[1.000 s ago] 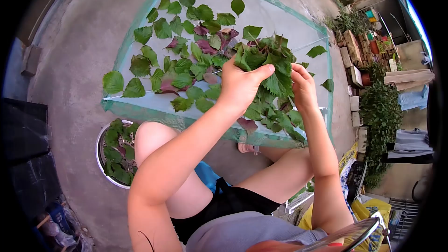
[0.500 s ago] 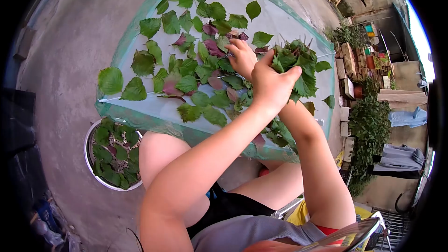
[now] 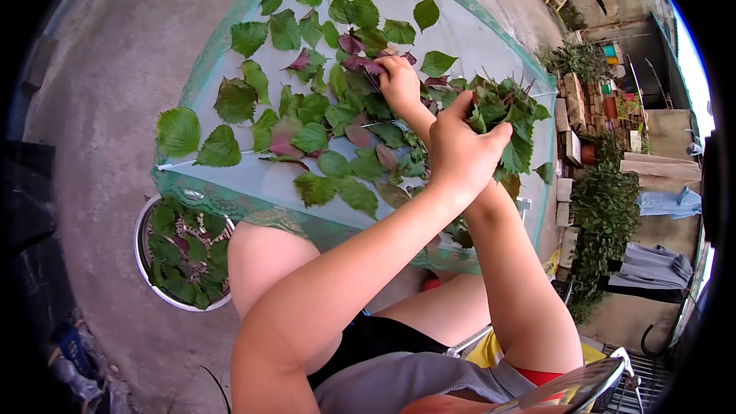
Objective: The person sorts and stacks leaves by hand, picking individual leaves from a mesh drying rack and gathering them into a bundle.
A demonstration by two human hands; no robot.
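Observation:
My left hand is closed around a thick bunch of green perilla leaves, their stems sticking up at the far side. The left forearm crosses over the right one. Beyond it, my right hand reaches among the loose leaves, its fingertips pinched at a purple perilla leaf. Many green and some purple leaves, including a large green leaf, lie spread over a pale mesh sheet with a green lace border. Part of the leaves near my wrists is hidden by my arms.
A round metal-rimmed basin with green leaves in it stands on the concrete floor left of my knee. Clothes, bricks and leafy plants are along the right side.
My right hand has closed its fingers at a purple leaf. My left hand, with the bunch, has shifted slightly right and down. The view has moved a little.

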